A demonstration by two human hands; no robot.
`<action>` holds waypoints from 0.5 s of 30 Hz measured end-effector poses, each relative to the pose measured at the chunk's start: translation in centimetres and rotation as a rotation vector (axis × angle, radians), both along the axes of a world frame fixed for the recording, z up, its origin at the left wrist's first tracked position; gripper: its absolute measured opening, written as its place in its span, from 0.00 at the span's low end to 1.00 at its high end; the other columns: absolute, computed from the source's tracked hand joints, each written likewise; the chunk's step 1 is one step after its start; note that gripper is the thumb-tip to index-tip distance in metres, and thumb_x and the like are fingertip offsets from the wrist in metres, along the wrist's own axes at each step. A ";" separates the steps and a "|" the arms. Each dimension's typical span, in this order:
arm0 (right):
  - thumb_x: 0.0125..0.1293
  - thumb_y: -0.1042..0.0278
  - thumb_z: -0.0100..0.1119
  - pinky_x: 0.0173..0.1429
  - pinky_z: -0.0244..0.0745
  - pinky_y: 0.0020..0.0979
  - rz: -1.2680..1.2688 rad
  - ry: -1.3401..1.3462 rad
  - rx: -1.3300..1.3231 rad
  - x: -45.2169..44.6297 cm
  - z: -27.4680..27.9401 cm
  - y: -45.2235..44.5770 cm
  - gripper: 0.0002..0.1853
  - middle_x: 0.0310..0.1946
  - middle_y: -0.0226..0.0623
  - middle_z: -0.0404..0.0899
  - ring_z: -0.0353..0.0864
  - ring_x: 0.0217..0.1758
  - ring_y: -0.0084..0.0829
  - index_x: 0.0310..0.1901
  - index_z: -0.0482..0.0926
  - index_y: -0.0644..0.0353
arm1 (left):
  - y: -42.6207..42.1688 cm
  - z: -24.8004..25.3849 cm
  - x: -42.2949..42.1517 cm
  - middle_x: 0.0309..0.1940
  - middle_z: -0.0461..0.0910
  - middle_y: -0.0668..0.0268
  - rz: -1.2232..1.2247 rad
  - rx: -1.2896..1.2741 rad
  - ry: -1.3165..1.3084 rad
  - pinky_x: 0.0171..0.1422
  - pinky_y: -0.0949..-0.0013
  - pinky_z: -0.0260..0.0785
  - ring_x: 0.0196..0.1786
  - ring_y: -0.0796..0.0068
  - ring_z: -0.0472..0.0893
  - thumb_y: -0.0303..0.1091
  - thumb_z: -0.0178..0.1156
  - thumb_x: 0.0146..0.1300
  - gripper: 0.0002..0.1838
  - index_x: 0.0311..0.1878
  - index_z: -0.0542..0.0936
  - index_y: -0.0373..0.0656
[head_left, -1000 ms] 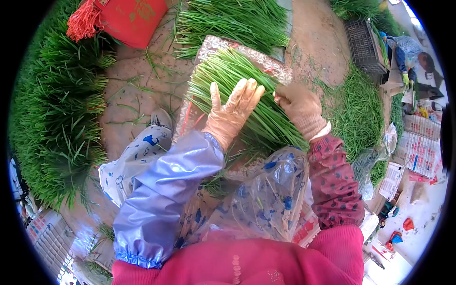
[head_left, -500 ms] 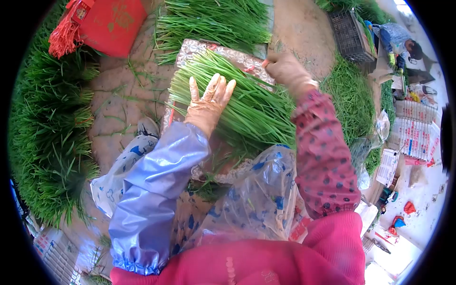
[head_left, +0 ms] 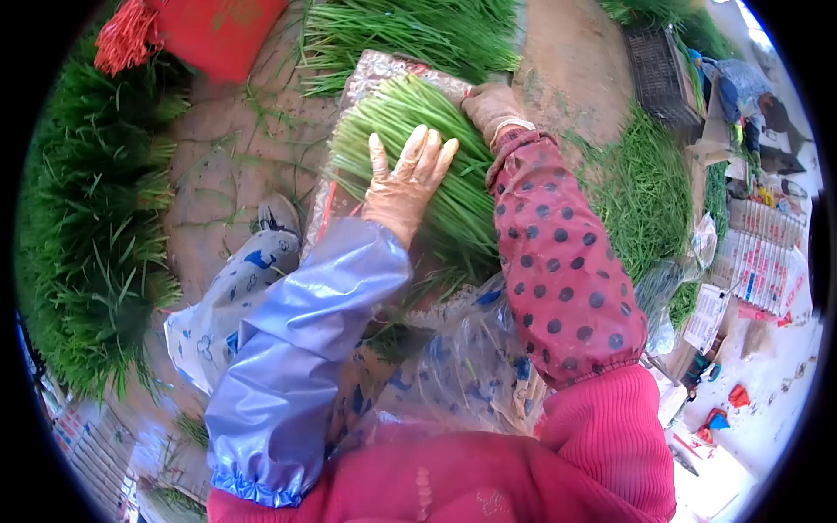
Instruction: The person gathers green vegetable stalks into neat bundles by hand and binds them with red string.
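Note:
A thick bundle of green chives (head_left: pixel 375 122) lies across a low, flower-patterned board (head_left: pixel 370 65) in front of me. My left hand (head_left: pixel 405 187), in a tan glove, rests flat on the bundle with its fingers spread. At the bundle's far right edge is my right hand (head_left: pixel 494 109), gloved too, with its fingers curled closed. What those fingers hold, if anything, is hidden. A thin red strip (head_left: pixel 329 207) shows along the board's left side. My right sleeve covers part of the bundle's leafy end.
More chives (head_left: pixel 410 35) lie beyond the board. Rows of upright bundles (head_left: pixel 96 227) stand at the left, near a red bag (head_left: pixel 218 35) with red ties (head_left: pixel 126 39) on it. Loose greens (head_left: pixel 641 183) and a black crate (head_left: pixel 663 74) are at the right. A person (head_left: pixel 741 83) is farther off.
My right hand has moved left and slightly up, closer to the board's far edge. My left hand stays spread on the chives. The whole view has shifted a little.

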State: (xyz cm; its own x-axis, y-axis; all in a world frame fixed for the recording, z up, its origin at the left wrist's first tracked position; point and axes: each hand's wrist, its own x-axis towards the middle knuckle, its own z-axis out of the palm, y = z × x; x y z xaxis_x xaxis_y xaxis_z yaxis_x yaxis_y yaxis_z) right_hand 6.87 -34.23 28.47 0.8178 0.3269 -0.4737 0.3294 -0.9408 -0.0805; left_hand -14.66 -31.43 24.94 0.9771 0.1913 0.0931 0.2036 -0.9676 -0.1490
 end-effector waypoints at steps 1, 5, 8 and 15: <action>0.59 0.45 0.60 0.64 0.70 0.36 -0.027 -0.005 0.136 -0.5 0.0 0.1 0.23 0.52 0.39 0.82 0.79 0.58 0.41 0.52 0.83 0.46 | -0.5 -0.2 0.1 0.75 0.50 0.72 0.039 -0.023 -0.021 0.71 0.24 0.39 0.79 0.68 0.44 0.34 0.45 0.64 0.37 0.77 0.49 0.61; 0.62 0.51 0.54 0.61 0.71 0.36 0.093 -0.045 0.361 -1.9 0.0 0.3 0.21 0.49 0.45 0.82 0.80 0.56 0.44 0.52 0.82 0.52 | -2.7 1.1 0.8 0.77 0.46 0.69 0.204 -0.030 0.055 0.74 0.27 0.37 0.80 0.65 0.42 0.32 0.42 0.65 0.36 0.77 0.48 0.57; 0.59 0.53 0.61 0.59 0.71 0.33 -0.122 -0.052 0.484 -2.1 -0.5 -0.1 0.22 0.51 0.43 0.83 0.80 0.55 0.36 0.51 0.83 0.58 | -4.2 0.4 1.4 0.78 0.42 0.69 0.321 -0.074 0.012 0.75 0.28 0.34 0.80 0.63 0.38 0.32 0.40 0.65 0.36 0.78 0.46 0.55; 0.61 0.66 0.65 0.45 0.74 0.30 -0.302 -0.235 1.028 -9.2 -3.0 -1.6 0.14 0.37 0.40 0.85 0.80 0.35 0.29 0.44 0.83 0.67 | -3.8 -0.9 1.1 0.79 0.40 0.67 0.287 -0.187 -0.047 0.74 0.26 0.30 0.81 0.62 0.37 0.34 0.39 0.67 0.34 0.77 0.48 0.48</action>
State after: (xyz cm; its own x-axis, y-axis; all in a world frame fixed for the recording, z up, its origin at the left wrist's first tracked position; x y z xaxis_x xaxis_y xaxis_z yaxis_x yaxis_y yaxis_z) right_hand -2.29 -35.79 25.51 0.9648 0.2476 0.0889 0.2069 -0.5051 -0.8379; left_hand -13.58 -35.25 24.06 0.8763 0.4760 0.0742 0.4741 -0.8795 0.0416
